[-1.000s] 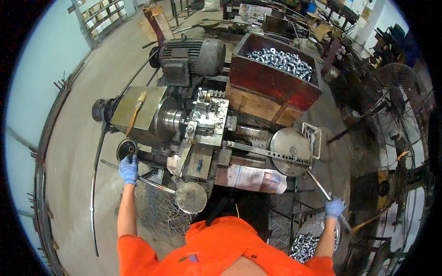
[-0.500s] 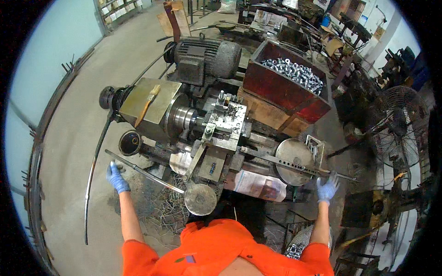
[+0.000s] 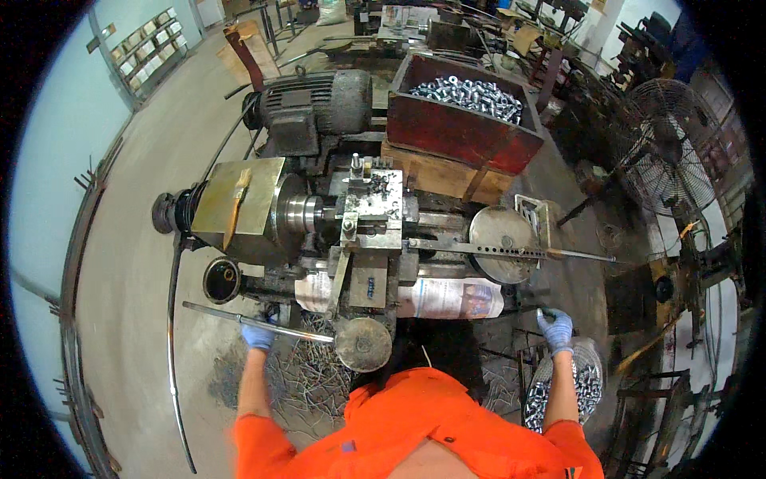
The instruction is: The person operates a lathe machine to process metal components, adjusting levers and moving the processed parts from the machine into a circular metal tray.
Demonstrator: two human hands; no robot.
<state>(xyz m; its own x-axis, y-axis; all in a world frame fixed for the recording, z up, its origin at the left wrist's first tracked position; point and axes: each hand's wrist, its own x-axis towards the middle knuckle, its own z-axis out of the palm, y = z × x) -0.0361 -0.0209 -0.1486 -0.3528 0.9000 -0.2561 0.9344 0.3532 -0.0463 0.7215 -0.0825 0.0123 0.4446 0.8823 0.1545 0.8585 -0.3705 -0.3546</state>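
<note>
My left hand (image 3: 258,335), in a blue-grey glove, is at a long metal lever rod (image 3: 297,330) on the left of the machine. The rod crosses over its fingertips, so whether they grip it is hidden. To the right, my gloved right hand (image 3: 556,330) is open and holds nothing, with thumb and fingers apart. It hangs near the front right of a lathe-like machine, below a perforated flat bar (image 3: 479,250) with a rod handle (image 3: 586,255). At the machine's middle are a round spindle chuck (image 3: 302,214) and a metal tool slide (image 3: 373,203).
A red bin (image 3: 463,132) of shiny metal pieces stands behind on the right. A basket (image 3: 586,359) of similar parts is beside my right forearm. A brush (image 3: 237,209) lies on the headstock, behind it an electric motor (image 3: 315,104). A fan (image 3: 666,148) stands far right.
My left hand has moved right and down, from beside the rod to under it. My right hand has come away from the rod handle and dropped lower. The view has shifted.
</note>
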